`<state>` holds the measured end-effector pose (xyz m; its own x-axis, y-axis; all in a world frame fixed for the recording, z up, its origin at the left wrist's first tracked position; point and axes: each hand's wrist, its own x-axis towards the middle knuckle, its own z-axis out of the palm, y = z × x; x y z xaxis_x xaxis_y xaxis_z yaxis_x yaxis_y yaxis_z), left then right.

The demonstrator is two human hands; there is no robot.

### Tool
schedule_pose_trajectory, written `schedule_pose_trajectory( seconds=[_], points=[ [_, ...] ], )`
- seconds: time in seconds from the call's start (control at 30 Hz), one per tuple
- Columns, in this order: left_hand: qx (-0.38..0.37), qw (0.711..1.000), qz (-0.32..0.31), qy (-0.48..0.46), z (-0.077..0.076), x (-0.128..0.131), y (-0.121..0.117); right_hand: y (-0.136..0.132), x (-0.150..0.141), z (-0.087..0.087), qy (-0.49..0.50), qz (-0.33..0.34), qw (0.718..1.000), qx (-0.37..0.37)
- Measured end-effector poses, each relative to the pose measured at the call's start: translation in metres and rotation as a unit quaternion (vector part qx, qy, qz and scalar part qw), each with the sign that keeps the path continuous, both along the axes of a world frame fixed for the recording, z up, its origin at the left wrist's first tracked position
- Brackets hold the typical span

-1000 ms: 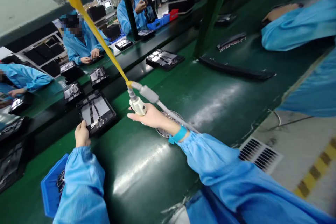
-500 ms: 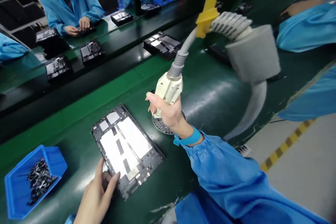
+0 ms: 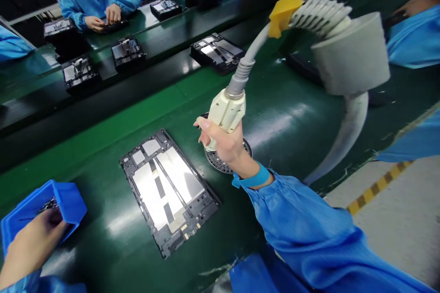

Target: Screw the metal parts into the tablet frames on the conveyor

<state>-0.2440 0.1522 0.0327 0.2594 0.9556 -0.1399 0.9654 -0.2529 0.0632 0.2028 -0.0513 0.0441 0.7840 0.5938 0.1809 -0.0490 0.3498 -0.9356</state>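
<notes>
Tablet frame [image 3: 168, 192] lies flat; your right hand [image 3: 223, 144] grips the cream hose tool [image 3: 227, 112] steadily, your left hand [image 3: 34, 242] is in the blue bin [image 3: 68, 201], its grip hidden!

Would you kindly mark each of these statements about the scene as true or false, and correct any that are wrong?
1. A black rectangular frame with silver panels lies flat on a glossy green work surface. True.
2. The right hand grips a cream plastic tool on a grey hose. True.
3. The left hand rests on the frame. False: it reaches into a blue plastic bin.
4. The right wrist wears a red band. False: it wears a teal wristband.
</notes>
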Motion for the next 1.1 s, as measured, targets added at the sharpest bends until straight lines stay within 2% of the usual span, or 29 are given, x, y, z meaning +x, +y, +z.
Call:
schedule_pose_trajectory(
  seconds=[0.1, 0.2, 0.33, 0.47, 0.73, 0.87, 0.97, 1.1],
  points=[
    [-0.009, 1.000, -0.012, 0.024, -0.009, 0.007, -0.001, -0.001, -0.001, -0.001, 0.005, -0.003, 1.000, 0.000],
    [-0.045, 0.999, -0.008, 0.029, -0.009, 0.007, -0.002, -0.002, -0.002, -0.002, 0.007, -0.001, 1.000, -0.001],
    [-0.022, 0.999, 0.019, 0.013, -0.008, 0.000, 0.001, -0.002, -0.003, -0.003, -0.003, 0.000, 1.000, -0.002],
    [-0.031, 0.999, 0.010, 0.025, -0.011, 0.002, 0.001, -0.001, -0.002, -0.003, -0.002, -0.012, 1.000, -0.002],
    [-0.055, 0.995, 0.061, 0.053, 0.011, 0.045, -0.019, -0.002, -0.003, -0.004, -0.030, -0.013, 0.999, -0.010],
    [-0.052, 0.995, 0.054, 0.060, 0.014, 0.049, -0.025, -0.004, -0.006, -0.007, -0.047, 0.012, 0.999, -0.015],
    [-0.042, 0.995, 0.047, 0.071, 0.013, 0.049, -0.027, -0.004, -0.006, -0.013, -0.026, 0.000, 1.000, -0.009],
    [-0.035, 0.998, 0.055, 0.024, 0.014, 0.051, -0.034, -0.009, -0.002, -0.010, -0.025, -0.006, 0.999, 0.029]
  ],
)
